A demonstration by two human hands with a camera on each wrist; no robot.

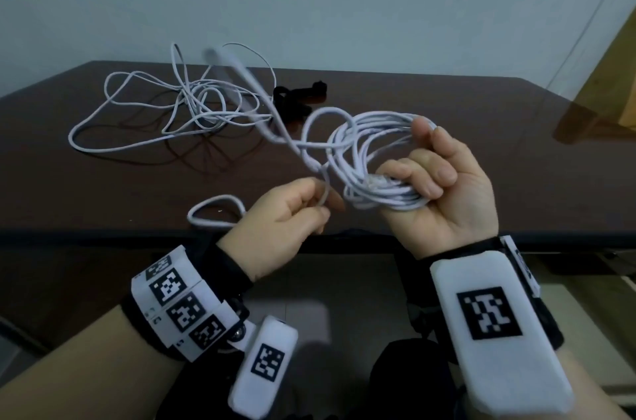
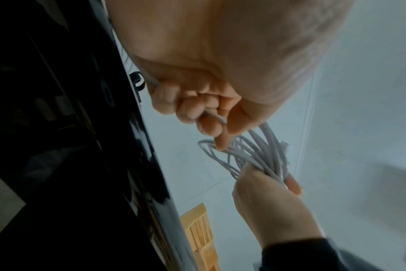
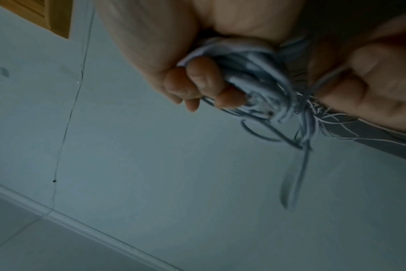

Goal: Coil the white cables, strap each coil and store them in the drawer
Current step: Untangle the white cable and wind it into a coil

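My right hand (image 1: 433, 175) is raised palm-up above the table's near edge and grips a white cable coil (image 1: 371, 151) of several loops; the same coil (image 3: 262, 86) sits inside its curled fingers. My left hand (image 1: 296, 209) pinches the loose cable strand (image 1: 292, 140) just left of the coil, also the strand (image 2: 217, 117) between its fingertips. That strand rises blurred toward the back. A second white cable (image 1: 179, 106) lies loose and tangled on the dark table (image 1: 103, 185). Black straps (image 1: 296, 97) lie behind it.
A small white cable loop (image 1: 216, 211) lies at the table's near edge by my left wrist. A pale wall stands behind the table. Wooden furniture (image 1: 605, 89) stands at the right. No drawer is in view.
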